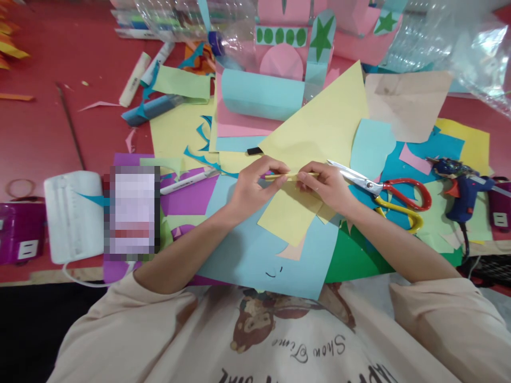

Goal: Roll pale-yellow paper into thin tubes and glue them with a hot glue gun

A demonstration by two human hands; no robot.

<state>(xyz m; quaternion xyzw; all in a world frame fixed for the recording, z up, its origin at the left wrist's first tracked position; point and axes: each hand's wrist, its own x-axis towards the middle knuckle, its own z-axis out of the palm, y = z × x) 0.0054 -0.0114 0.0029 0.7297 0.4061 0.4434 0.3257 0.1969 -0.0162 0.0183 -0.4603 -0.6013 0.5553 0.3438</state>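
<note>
Between both hands is a narrow yellow paper strip (293, 176), folded or rolled thin; which of the two I cannot tell. My left hand (255, 186) pinches its left end between thumb and fingers. At the right end, my right hand (325, 183) closes on it with thumb and fingertips. Below the hands, a piece of yellow paper (289, 218) lies over a light blue sheet (239, 250) with small pen marks. A large yellow sheet (319, 117) spreads just beyond. Next to my right hand rest scissors (373, 186) with one red and one yellow handle, blades parted.
On the right is a blue glue gun (463, 197). A phone (131, 213) and a white box with a cable (74, 218) lie left. Markers (134, 80) and paper scraps are scattered around. Behind stand a pink paper construction (281, 64) and clear plastic bottles (239, 45).
</note>
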